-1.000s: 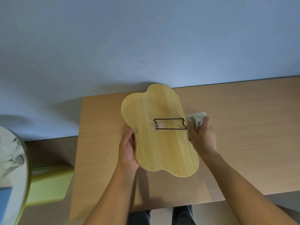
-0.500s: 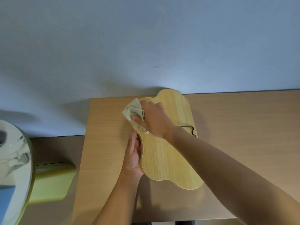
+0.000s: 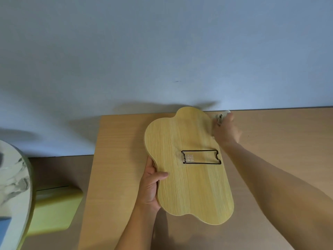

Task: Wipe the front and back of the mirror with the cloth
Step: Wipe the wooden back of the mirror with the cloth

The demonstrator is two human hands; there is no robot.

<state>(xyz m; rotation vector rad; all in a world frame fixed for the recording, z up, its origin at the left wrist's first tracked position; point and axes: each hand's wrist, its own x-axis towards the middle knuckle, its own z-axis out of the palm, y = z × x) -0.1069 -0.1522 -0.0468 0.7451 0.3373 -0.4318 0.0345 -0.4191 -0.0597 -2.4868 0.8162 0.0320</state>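
The mirror (image 3: pixel 187 184) lies with its wavy pale-wood back facing up, a black wire stand (image 3: pixel 201 157) folded flat across it. The glass side is hidden underneath. My left hand (image 3: pixel 150 186) grips the mirror's left edge, thumb on top. My right hand (image 3: pixel 226 131) is at the mirror's upper right edge, motion-blurred, closed around the small pale grey cloth (image 3: pixel 220 118), which pokes out above the fingers.
The mirror rests on a light wooden table (image 3: pixel 117 159) against a pale blue wall. Left of the table stand a yellow-green stool (image 3: pixel 54 210) and a round marble-patterned tabletop (image 3: pixel 12 192).
My right hand swept the cloth from the mirror's right side to its upper left, then back across to the upper right edge. My left hand kept hold of the left edge.
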